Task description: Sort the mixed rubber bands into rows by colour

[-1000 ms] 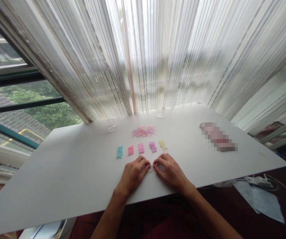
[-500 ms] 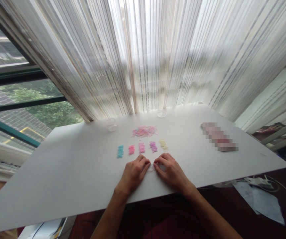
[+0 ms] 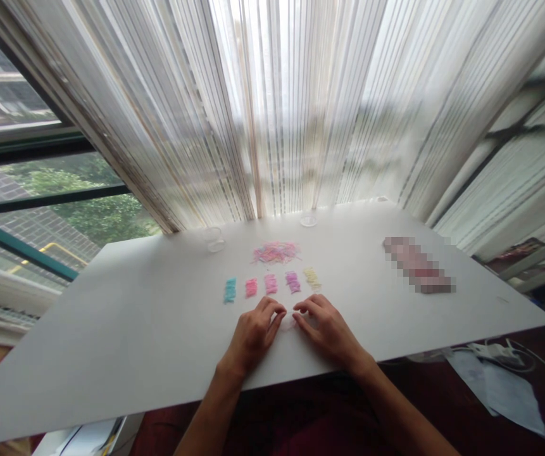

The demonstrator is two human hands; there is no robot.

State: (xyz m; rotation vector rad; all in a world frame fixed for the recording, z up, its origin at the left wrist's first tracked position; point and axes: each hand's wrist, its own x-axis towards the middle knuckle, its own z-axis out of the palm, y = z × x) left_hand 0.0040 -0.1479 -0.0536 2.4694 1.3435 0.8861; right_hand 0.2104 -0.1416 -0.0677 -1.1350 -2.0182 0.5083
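Note:
My left hand is closed in a pinch over the near part of the table, at a thin pale pink loop that looks like a small elastic band. Facing it, my right hand has its thumb and index fingertips slightly apart beside the same loop. Just beyond my hands lies a row of small band stacks: blue, bright pink, light pink, purple and yellow. Behind the row spreads a loose pile of mixed pastel bands.
Two clear round containers or lids, one at the left and one at the right, stand near the back edge of the white table. A pixelated pinkish object lies at the right. Striped sheer curtains hang behind.
The right thumb and index fingertips have parted a little. My left hand keeps its pinch in nearly the same place. The view has shifted slightly.

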